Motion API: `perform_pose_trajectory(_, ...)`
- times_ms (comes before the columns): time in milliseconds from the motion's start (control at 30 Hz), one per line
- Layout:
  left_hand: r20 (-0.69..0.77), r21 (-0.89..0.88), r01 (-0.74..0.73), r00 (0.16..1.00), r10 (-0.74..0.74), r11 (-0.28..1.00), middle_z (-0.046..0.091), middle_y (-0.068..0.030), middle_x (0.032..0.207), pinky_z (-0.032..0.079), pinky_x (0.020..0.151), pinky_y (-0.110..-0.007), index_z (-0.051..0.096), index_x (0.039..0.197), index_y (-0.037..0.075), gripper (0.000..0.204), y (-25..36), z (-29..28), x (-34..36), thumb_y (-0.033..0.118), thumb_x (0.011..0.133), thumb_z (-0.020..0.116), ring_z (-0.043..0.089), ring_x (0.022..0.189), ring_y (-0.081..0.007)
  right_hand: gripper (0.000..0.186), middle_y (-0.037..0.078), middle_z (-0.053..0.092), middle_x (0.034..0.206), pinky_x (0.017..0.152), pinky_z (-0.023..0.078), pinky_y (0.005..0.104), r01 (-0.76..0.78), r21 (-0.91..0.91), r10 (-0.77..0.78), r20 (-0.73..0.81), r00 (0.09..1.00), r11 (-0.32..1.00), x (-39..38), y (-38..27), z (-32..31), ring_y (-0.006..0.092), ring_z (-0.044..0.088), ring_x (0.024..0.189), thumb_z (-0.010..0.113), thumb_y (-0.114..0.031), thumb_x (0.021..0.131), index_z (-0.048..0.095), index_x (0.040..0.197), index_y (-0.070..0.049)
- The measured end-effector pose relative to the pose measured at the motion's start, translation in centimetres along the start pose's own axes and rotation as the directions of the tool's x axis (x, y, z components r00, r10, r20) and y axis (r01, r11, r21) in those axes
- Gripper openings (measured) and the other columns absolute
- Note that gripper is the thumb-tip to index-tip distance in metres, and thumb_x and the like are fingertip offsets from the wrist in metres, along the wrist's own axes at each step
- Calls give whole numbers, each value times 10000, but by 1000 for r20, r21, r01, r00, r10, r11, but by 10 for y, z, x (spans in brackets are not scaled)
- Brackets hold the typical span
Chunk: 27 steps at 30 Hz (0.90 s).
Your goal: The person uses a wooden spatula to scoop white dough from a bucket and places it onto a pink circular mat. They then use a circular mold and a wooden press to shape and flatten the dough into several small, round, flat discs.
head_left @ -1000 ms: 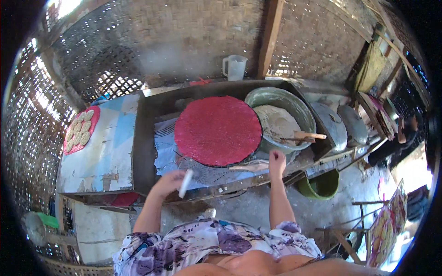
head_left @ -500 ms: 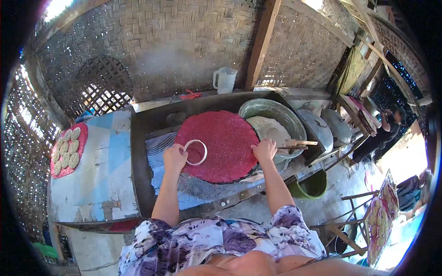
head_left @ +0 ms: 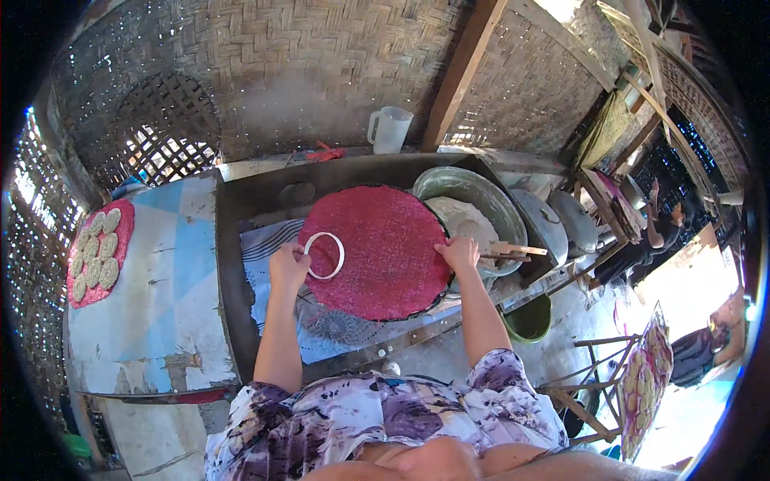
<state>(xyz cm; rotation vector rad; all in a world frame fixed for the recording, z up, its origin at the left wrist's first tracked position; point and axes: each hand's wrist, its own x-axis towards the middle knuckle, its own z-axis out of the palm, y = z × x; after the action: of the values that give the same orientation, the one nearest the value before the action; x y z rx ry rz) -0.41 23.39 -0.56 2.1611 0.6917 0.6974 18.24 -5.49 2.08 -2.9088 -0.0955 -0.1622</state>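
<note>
In front of me lies a big round red mat [head_left: 385, 256] with a dark rim. My left hand [head_left: 289, 264] is at its left edge, closed on a thin white ring [head_left: 342, 258] that it pinches by the left side. The ring is over the left part of the mat; whether it touches the surface I cannot tell. My right hand [head_left: 459, 253] grips the mat's right rim, its fingers closed. Just beyond that hand stands a large metal basin [head_left: 508, 204] holding a pale, thick mass [head_left: 459, 215]. Across the basin's near side rests a wooden paddle [head_left: 520, 250].
A striped cloth [head_left: 258, 264] lies under the mat. On the left table [head_left: 168, 280], pale rounds sit on a red sheet [head_left: 119, 240]. Behind stands a white pitcher [head_left: 391, 130]. Metal lids [head_left: 539, 220] and a green bucket [head_left: 529, 322] are to the right; people [head_left: 651, 232] farther off.
My left hand and the white ring have shifted slightly left and away from me, nearer the mat's edge. My right hand keeps its grip. The whole view has tilted a little.
</note>
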Motion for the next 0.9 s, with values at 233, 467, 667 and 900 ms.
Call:
perform_pose_trajectory(233, 9, -48, 45, 999, -45, 998, 610, -111, 686, 472, 597, -312, 596, 811, -4, 200, 7, -1, -9, 86, 632, 605, 595, 628, -211, 296, 138, 623, 765, 686, 463, 391, 71, 195, -63, -44, 997, 978, 23, 13, 25, 290, 597, 758, 674, -367, 643, 648, 742, -89)
perform_pose_trajectory(467, 11, -23, 55, 998, -54, 998, 611, -126, 688, 469, 597, -322, 599, 816, 9, 200, 20, 3, -14, 92, 634, 600, 600, 641, -228, 406, 141, 606, 823, 681, 450, 386, 240, 428, -185, -167, 969, 871, 36, 13, -2, 305, 585, 769, 735, -197, 607, 505, 902, -42)
perform_pose_trajectory(667, -56, 51, 8, 998, -5, 999, 598, -107, 668, 455, 594, -327, 605, 782, 35, 193, 18, 6, -19, 151, 628, 612, 593, 640, -234, 450, 109, 563, 717, 649, 441, 380, 281, 540, -210, -191, 959, 793, 39, 29, 18, 293, 566, 704, 743, -180, 593, 476, 928, -43)
perform_pose_trajectory(900, -92, 75, 57, 994, -50, 996, 605, -104, 664, 460, 596, -324, 615, 791, 36, 201, 19, 6, -23, 150, 626, 605, 596, 631, -228, 432, 144, 592, 776, 670, 444, 382, 488, 232, -301, -548, 781, 842, 32, 40, 28, 301, 576, 747, 710, -254, 645, 535, 979, -44)
